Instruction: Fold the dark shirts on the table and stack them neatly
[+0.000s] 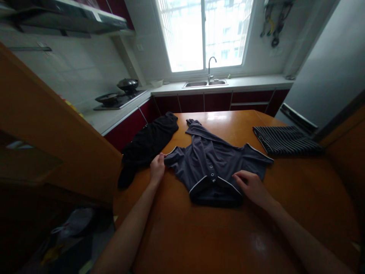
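Forearms (127,234) apart, left hand (157,168) pinching shirt (211,154) (seemingly), right hand (251,185) curled

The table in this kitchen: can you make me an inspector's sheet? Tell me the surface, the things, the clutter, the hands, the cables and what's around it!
Surface: shiny wooden table.
Things at the hands: grey shirt, spread out, collar toward the person, far part rumpled.
Clutter: black garment bunched at left; striped cloth folded at right.
Left hand: seems to pinch the shirt's sleeve end.
Right hand: beside the collar, fingers curled; touching the shirt or not, can't tell.
Cables: nothing seen on the table.
Surroundings: stove, sink and window beyond the table.
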`<action>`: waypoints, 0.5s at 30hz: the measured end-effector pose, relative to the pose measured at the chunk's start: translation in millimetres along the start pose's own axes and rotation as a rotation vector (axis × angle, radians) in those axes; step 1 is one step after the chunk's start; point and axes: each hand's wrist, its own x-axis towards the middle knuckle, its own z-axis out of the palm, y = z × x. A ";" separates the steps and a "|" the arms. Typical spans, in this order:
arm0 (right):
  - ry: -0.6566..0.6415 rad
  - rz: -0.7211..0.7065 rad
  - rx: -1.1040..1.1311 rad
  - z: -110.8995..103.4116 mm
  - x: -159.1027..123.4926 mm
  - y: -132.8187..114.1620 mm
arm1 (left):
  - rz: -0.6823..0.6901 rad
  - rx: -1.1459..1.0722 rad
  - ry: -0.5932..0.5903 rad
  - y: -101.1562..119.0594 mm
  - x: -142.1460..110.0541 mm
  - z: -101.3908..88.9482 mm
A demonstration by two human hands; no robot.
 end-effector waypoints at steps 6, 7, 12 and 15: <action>-0.011 -0.001 0.008 -0.2 0.0 -0.9 | 0.136 0.018 0.060 -2.4 2.2 -3.1; -0.012 0.000 0.009 -0.1 -0.1 -1.3 | 0.170 0.029 0.069 -4.7 3.7 -3.5; -0.031 0.007 0.009 -1.2 -0.2 -4.4 | 0.156 0.169 -0.007 -11.5 7.0 1.2; -0.036 0.008 0.005 -3.0 0.1 -5.2 | 0.268 0.216 0.026 4.0 -3.5 3.9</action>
